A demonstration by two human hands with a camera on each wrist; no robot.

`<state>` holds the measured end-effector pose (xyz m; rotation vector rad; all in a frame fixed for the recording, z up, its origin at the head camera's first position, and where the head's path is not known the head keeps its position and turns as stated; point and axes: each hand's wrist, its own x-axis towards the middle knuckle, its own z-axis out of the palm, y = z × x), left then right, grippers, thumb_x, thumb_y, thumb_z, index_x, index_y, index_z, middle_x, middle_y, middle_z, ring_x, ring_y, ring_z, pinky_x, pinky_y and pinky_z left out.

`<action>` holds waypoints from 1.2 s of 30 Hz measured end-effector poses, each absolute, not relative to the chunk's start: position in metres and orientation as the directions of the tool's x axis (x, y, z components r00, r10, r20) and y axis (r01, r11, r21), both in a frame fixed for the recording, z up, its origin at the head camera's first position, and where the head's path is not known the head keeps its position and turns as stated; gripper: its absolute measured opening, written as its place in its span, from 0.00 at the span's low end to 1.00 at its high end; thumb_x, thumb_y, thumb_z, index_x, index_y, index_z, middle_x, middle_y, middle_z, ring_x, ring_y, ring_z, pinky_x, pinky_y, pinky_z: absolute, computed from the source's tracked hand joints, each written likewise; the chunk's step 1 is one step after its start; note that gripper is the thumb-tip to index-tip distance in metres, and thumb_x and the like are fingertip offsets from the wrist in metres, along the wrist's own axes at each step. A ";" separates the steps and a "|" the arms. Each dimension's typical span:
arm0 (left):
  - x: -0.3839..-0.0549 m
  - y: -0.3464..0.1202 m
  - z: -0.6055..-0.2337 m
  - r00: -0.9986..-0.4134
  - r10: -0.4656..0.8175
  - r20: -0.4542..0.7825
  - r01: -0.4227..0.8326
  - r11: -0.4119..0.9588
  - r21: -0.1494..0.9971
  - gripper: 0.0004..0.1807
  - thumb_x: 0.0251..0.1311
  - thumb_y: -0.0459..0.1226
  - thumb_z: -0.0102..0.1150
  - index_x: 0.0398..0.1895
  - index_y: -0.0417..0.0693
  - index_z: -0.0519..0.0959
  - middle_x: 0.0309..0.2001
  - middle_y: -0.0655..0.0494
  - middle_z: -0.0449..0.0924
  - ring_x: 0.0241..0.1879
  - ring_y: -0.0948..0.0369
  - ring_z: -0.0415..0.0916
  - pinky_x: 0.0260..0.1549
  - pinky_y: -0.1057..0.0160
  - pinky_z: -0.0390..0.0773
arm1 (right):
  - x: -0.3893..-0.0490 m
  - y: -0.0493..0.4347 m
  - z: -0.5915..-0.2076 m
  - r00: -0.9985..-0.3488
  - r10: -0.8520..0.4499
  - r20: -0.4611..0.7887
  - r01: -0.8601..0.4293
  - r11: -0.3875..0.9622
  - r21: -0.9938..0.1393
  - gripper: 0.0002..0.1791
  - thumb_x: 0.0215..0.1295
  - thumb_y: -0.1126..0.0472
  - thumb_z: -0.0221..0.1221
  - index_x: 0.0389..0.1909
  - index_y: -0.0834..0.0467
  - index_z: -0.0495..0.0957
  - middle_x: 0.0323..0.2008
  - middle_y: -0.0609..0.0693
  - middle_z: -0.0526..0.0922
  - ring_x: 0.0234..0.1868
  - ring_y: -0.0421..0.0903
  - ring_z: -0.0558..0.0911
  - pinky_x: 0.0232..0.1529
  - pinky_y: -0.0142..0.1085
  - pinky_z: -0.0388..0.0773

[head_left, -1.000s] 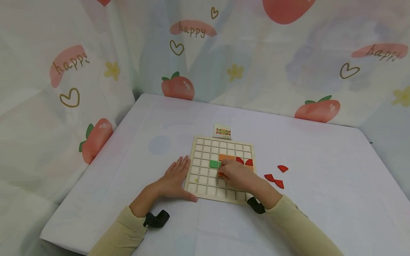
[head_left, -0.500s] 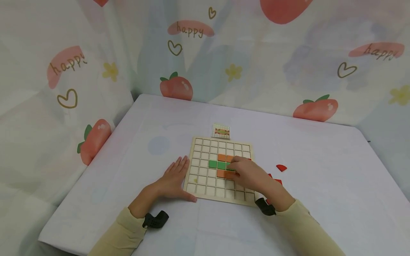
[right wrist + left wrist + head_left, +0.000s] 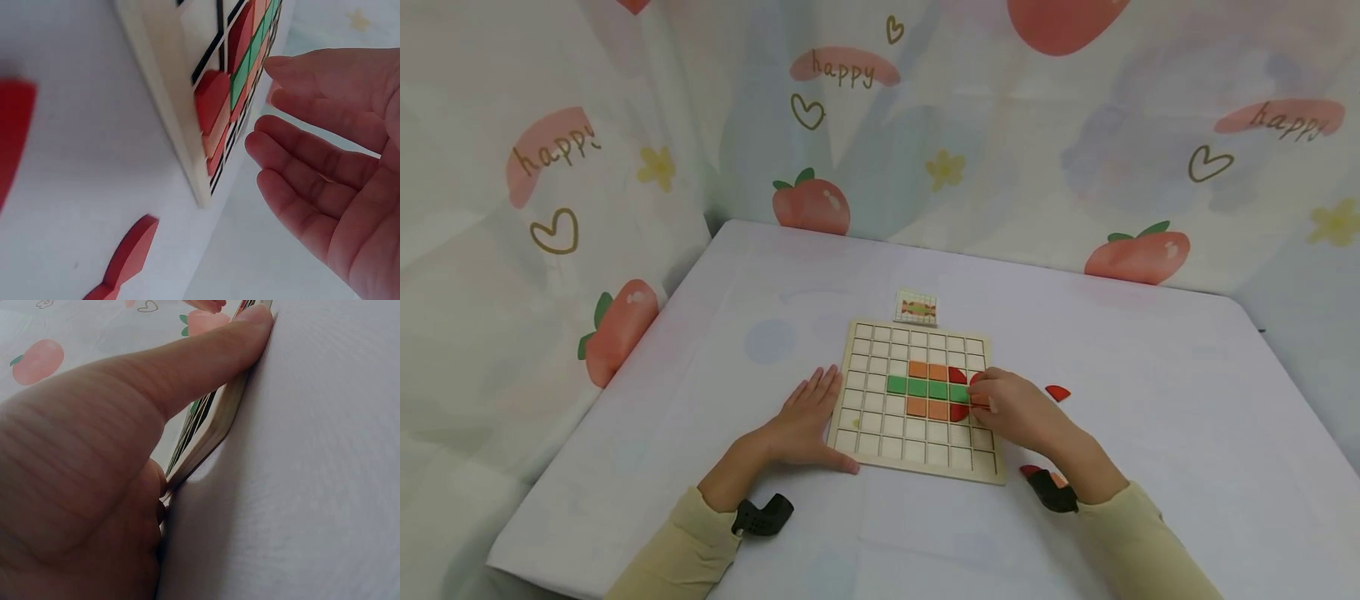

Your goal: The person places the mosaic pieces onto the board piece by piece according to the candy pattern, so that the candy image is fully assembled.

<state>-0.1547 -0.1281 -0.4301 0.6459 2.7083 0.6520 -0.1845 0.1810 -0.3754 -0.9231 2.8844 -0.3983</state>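
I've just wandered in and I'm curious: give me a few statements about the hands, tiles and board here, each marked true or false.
1. The left hand lies at the left edge of the square pale wooden grid board. True.
2. The flat green square tiles are stacked in a pile. False: the green tiles lie in one row on the board.
3. The small pale printed card lies beyond the board's far edge. True.
4. The right hand is well away from the board. False: the right hand is at its right side.
5. A loose red quarter-circle piece lies right of the board. True.
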 end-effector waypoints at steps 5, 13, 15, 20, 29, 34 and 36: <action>-0.154 -0.128 -0.429 -0.861 0.485 -0.156 0.358 0.794 0.491 0.70 0.37 0.66 0.63 0.71 0.36 0.35 0.71 0.44 0.29 0.69 0.52 0.24 0.63 0.51 0.34 | -0.183 0.193 -0.375 -0.860 -0.508 -0.043 -0.471 0.823 -0.317 0.12 0.54 0.66 0.64 0.40 0.62 0.82 0.36 0.51 0.78 0.38 0.49 0.76 0.39 0.42 0.76; -0.155 -0.129 -0.430 -0.865 0.474 -0.162 0.353 0.807 0.474 0.69 0.37 0.67 0.62 0.71 0.36 0.36 0.72 0.44 0.30 0.69 0.52 0.25 0.63 0.51 0.34 | -0.182 0.205 -0.376 -0.892 -0.444 -0.083 -0.393 0.854 -0.341 0.13 0.56 0.65 0.62 0.43 0.66 0.81 0.40 0.55 0.79 0.39 0.51 0.78 0.39 0.44 0.77; -0.156 -0.129 -0.431 -0.866 0.473 -0.165 0.352 0.809 0.470 0.70 0.36 0.67 0.62 0.71 0.37 0.36 0.72 0.45 0.30 0.69 0.53 0.24 0.63 0.52 0.34 | -0.183 0.208 -0.376 -0.894 -0.440 -0.080 -0.389 0.854 -0.344 0.14 0.55 0.66 0.63 0.43 0.67 0.80 0.40 0.55 0.79 0.39 0.51 0.79 0.39 0.44 0.77; -0.156 -0.128 -0.430 -0.865 0.472 -0.170 0.349 0.810 0.472 0.70 0.36 0.67 0.62 0.71 0.38 0.36 0.72 0.46 0.30 0.69 0.54 0.24 0.64 0.53 0.34 | -0.182 0.223 -0.378 -0.900 -0.429 -0.072 -0.382 0.859 -0.341 0.14 0.53 0.68 0.64 0.41 0.68 0.80 0.37 0.55 0.79 0.37 0.50 0.78 0.39 0.44 0.77; -0.157 -0.128 -0.431 -0.866 0.471 -0.165 0.350 0.809 0.472 0.70 0.36 0.68 0.62 0.71 0.38 0.36 0.72 0.45 0.30 0.69 0.54 0.23 0.64 0.53 0.33 | -0.184 0.240 -0.385 -0.910 -0.402 -0.097 -0.352 0.876 -0.329 0.12 0.53 0.68 0.64 0.40 0.67 0.81 0.35 0.53 0.80 0.36 0.50 0.77 0.38 0.44 0.77; -0.156 -0.128 -0.432 -0.865 0.475 -0.163 0.353 0.805 0.476 0.70 0.37 0.68 0.62 0.71 0.38 0.35 0.72 0.45 0.29 0.69 0.54 0.23 0.63 0.52 0.33 | -0.185 0.244 -0.389 -0.917 -0.384 -0.111 -0.328 0.882 -0.338 0.11 0.53 0.67 0.65 0.38 0.66 0.82 0.34 0.52 0.80 0.35 0.49 0.76 0.37 0.43 0.77; -0.156 -0.128 -0.431 -0.864 0.475 -0.166 0.351 0.805 0.479 0.70 0.37 0.67 0.62 0.71 0.38 0.34 0.72 0.45 0.29 0.69 0.54 0.23 0.63 0.52 0.33 | -0.185 0.244 -0.390 -0.920 -0.376 -0.114 -0.318 0.884 -0.343 0.11 0.53 0.67 0.65 0.38 0.66 0.82 0.34 0.51 0.80 0.34 0.48 0.76 0.36 0.42 0.77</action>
